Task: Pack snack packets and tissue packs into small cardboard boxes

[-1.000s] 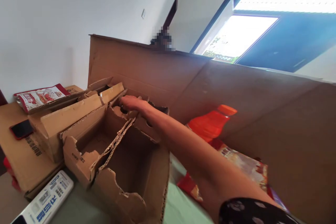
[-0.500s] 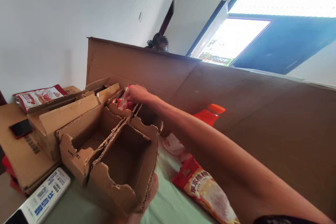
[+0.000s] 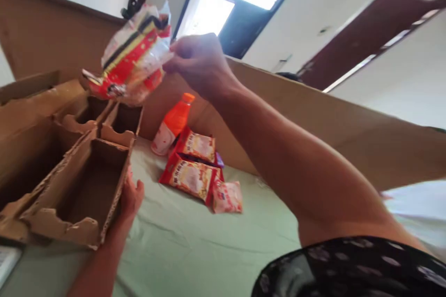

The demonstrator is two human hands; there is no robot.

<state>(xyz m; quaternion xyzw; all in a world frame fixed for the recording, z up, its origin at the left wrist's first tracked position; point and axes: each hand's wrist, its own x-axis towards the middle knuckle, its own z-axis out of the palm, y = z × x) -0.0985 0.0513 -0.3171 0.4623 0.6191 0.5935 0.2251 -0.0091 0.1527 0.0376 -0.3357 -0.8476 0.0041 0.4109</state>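
The right hand (image 3: 198, 62) is holding up a shiny red, yellow and white packet (image 3: 134, 58), its grip closing thumb against fingers on the clear plastic at the packet's right edge. The packet is hanging in the air, tilting down to the left, and is showing above the back row of cardboard boxes; it is blurring a little, so its lettering is not reading clearly.

The left hand (image 3: 129, 195) is resting low, against the outer right side of the near cardboard box (image 3: 97, 181). Its grip is standing loosely open, the thumb spreading away from the fingers and nothing showing between them; the box wall is partly hiding the fingers.

Behind the near box, a smaller box (image 3: 120, 137) is standing just beside another small box (image 3: 80, 123), and a long box (image 3: 31, 158) is lying along the left. To the right, an orange bottle (image 3: 176, 118) is leaning to the right near the cardboard panel (image 3: 348, 120). Two red packets (image 3: 190, 177) are lying beside it, one overlapping the other, and a small pink packet (image 3: 228, 197) is touching the nearer one. All of these are sitting on a green cloth (image 3: 195, 241). A dark patterned sleeve (image 3: 348, 264) is covering the right upper arm.
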